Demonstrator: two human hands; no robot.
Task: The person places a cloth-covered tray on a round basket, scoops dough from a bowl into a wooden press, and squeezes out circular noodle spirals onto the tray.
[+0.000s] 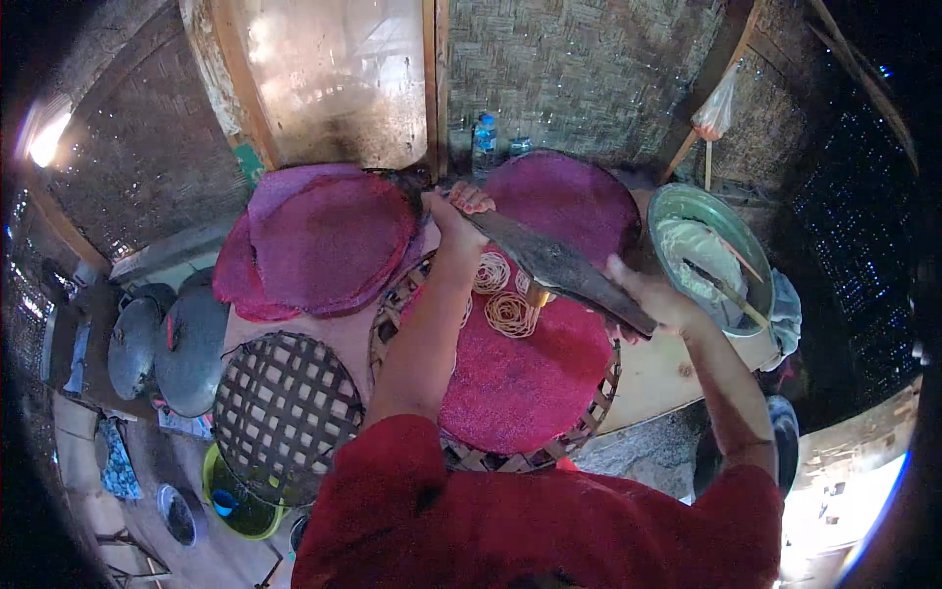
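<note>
Grip first: left hand (453, 218) curls round the far-left end of a dark wooden board (559, 260), right hand (655, 296) clasps the near-right end, fingertips peeping out below. Under its middle pokes a brass-coloured tube (538, 293), above the pink mat (530, 378), with pale coils (511, 314) of strands lying right there; whether tube touches coil, I cannot tell. Looks like pressing, so even weight from both arms should be the trick; lean on one side and the tube probably tips. Small, steady circles ought to give neat rings, and a little space between them should prevent sticking. A woven tray (601, 404) shows round the mat's edge. Farther out, stacked mats (334, 236) sit left, a purple mat (564, 206) lies behind, and a metal basin (721, 214) of white paste stands right.
</note>
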